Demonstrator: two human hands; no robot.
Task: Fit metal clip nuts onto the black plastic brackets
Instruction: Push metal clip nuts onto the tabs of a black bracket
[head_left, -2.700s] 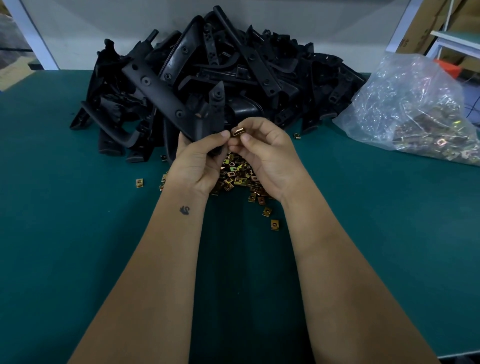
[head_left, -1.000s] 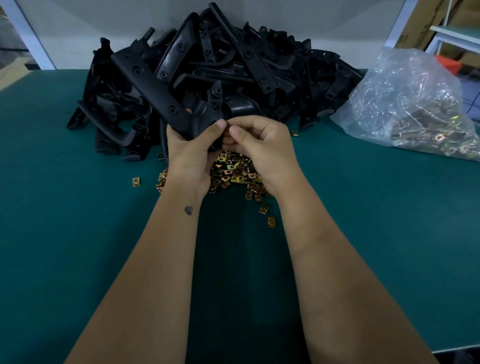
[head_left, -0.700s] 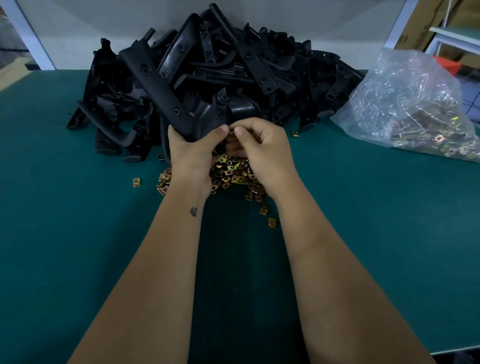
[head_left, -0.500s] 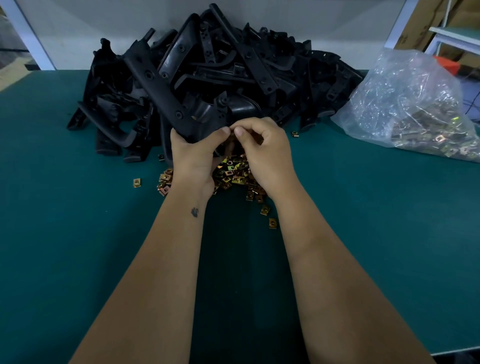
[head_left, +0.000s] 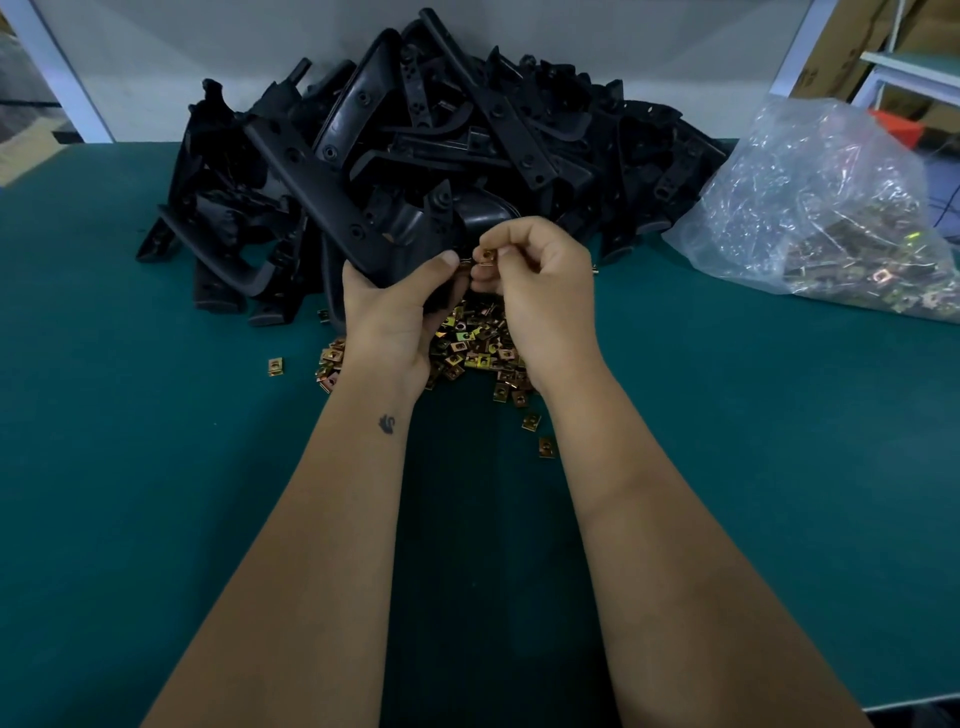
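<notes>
Left hand (head_left: 390, 317) gripping the lower end of a black plastic bracket (head_left: 332, 192), right hand (head_left: 540, 291) pinching a clip nut (head_left: 487, 255) at that end, loose clip nuts (head_left: 470, 351) beneath on green table (head_left: 156, 467), bracket heap (head_left: 493, 119) behind, clear bag of nuts (head_left: 821, 208) far right

The brackets (head_left: 415, 150) are made of black plastic with a dull shine. The clip nuts (head_left: 467, 348) are made of shiny, gold-coloured metal. The bench (head_left: 156, 467) is covered in matt green, and the bag (head_left: 810, 208) is made of clear, crinkly plastic.
</notes>
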